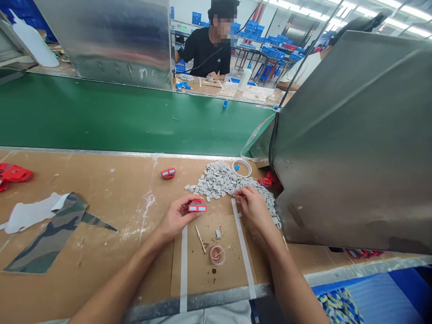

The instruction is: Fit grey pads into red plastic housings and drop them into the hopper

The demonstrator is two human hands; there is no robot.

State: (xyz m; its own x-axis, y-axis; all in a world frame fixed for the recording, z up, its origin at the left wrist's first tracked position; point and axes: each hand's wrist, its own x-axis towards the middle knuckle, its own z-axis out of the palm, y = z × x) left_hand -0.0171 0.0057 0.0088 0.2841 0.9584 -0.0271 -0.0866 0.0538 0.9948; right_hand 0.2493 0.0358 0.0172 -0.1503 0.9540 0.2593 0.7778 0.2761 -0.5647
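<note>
Above the worktop point(111, 198), our left hand point(175, 218) pinches a red plastic piece point(197, 207), likely leaving its pale panels point(193, 208) clear; beside grey tiles point(218, 180), whether our right hand point(251, 204) pinches one is unclear.

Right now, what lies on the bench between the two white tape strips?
Head view: a white stick, a grey tile, a small cup and dark crumbs.

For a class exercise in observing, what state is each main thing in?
Left hand, closed on red part
Red part, held
Right hand, at grey pieces, grip unclear
Grey pieces, loosely heaped
Lone red part, unheld
Small cup, open
Loose stick, lying down
Tape roll, lying flat
Camouflage cloth, laid out
</note>
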